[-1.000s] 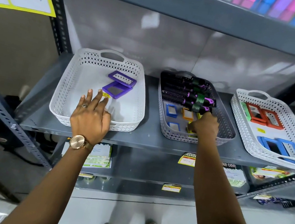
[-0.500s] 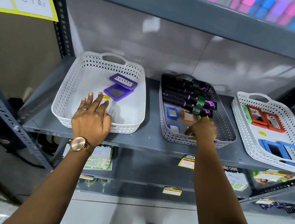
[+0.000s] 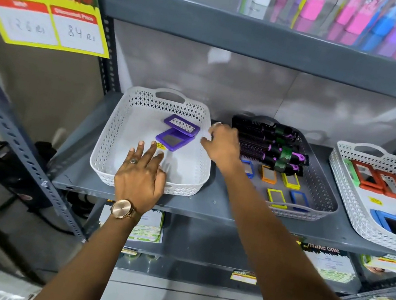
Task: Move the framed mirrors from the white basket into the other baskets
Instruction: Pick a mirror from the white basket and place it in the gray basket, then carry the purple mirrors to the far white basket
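The left hand [image 3: 141,171] lies flat on the front edge of the white basket [image 3: 114,140], with its fingers spread apart and nothing in them. It looks like it is there to keep the basket from sliding, and that is a good job for it. Inside this basket two purple mirrors [image 3: 177,133] are left, near the back on the right side. They touch each other, and the back one lies a little over the front one. A small yellow sticker [image 3: 160,146] sits just beside the front mirror. The right hand [image 3: 220,142] is in the air over the right wall of the white basket, near the mirrors. Its fingers are loose and partly curled, and it holds nothing. The next step, I think, is to pick up a purple mirror. It would be smart to take the one on top first, pinching it by its frame edges and not the glass, and lift it straight up so the other one does not get dragged. Next to the right comes the gray basket [image 3: 321,195], with black hair brushes [image 3: 266,146] at the back and small mirrors [image 3: 277,187] in front. Put the mirror down flat in a bare spot. Far right is another white basket [image 3: 343,175] with red and blue mirrors.
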